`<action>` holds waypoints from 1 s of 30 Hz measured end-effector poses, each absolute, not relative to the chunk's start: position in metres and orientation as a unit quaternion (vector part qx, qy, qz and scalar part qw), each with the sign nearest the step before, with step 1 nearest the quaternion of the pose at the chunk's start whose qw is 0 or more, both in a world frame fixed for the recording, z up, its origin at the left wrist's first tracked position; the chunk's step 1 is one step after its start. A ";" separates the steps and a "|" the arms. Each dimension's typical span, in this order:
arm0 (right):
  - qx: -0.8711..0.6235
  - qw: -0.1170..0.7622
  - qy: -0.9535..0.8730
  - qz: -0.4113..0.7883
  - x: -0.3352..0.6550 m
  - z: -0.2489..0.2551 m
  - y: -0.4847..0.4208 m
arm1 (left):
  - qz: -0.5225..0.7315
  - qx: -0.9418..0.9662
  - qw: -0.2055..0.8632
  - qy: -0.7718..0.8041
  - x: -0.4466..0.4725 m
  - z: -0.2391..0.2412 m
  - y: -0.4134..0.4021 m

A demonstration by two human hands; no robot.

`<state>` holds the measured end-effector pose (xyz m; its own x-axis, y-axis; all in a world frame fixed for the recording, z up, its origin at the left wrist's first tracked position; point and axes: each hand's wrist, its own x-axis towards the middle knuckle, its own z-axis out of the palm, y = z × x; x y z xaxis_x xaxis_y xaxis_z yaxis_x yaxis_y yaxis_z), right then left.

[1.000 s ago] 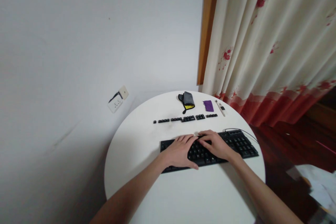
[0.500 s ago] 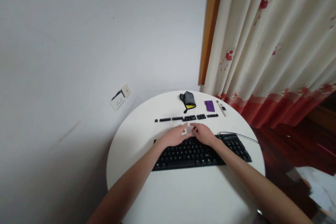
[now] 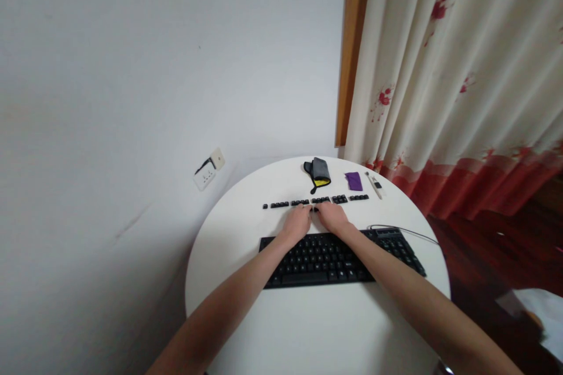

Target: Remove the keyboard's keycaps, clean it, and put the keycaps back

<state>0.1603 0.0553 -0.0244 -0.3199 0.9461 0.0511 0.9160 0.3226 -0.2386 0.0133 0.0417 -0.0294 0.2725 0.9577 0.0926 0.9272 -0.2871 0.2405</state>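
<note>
A black keyboard (image 3: pixel 338 256) lies across the round white table (image 3: pixel 308 328). Beyond it runs a row of loose black keycaps (image 3: pixel 281 204). My left hand (image 3: pixel 296 224) and my right hand (image 3: pixel 332 217) reach side by side past the keyboard's far edge. Their fingertips meet at the middle of the keycap row. The fingers are curled down onto the keycaps, and a small dark piece shows between the two hands. Whether either hand grips a keycap is too small to tell.
A grey and yellow pouch (image 3: pixel 319 170), a purple cloth (image 3: pixel 353 180) and a white pen-like tool (image 3: pixel 375 185) lie at the table's far edge. The keyboard's cable (image 3: pixel 409 230) trails off to the right. A wall socket (image 3: pixel 206 174) sits left, a curtain (image 3: pixel 448 82) right.
Both hands lifted off the keyboard's keys and moved forward to the row of loose keycaps. The view shifted slightly.
</note>
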 end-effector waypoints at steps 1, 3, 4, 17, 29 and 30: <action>-0.575 0.093 -0.809 0.082 0.162 -0.024 0.054 | 0.111 0.796 0.068 0.592 0.013 -0.028 0.039; -0.568 0.101 -0.812 0.083 0.165 -0.023 0.048 | 0.116 0.797 0.065 0.589 0.011 -0.027 0.035; -0.563 0.107 -0.815 0.085 0.167 -0.022 0.045 | 0.121 0.799 0.065 0.585 0.009 -0.026 0.032; -0.503 0.244 -0.810 0.175 0.214 -0.024 0.008 | 0.233 0.803 0.136 0.531 0.013 -0.022 -0.001; -0.424 0.311 -0.810 0.259 0.226 -0.030 -0.025 | 0.286 0.817 0.213 0.453 0.023 -0.027 -0.025; -0.422 0.312 -0.810 0.260 0.226 -0.030 -0.025 | 0.292 0.816 0.216 0.449 0.022 -0.029 -0.025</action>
<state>0.2261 -0.0252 -0.0297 -0.4485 0.8468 0.2859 0.5227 0.5080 -0.6847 0.0224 -0.0246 -0.0286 0.4256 0.8597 0.2825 0.6071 -0.5027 0.6154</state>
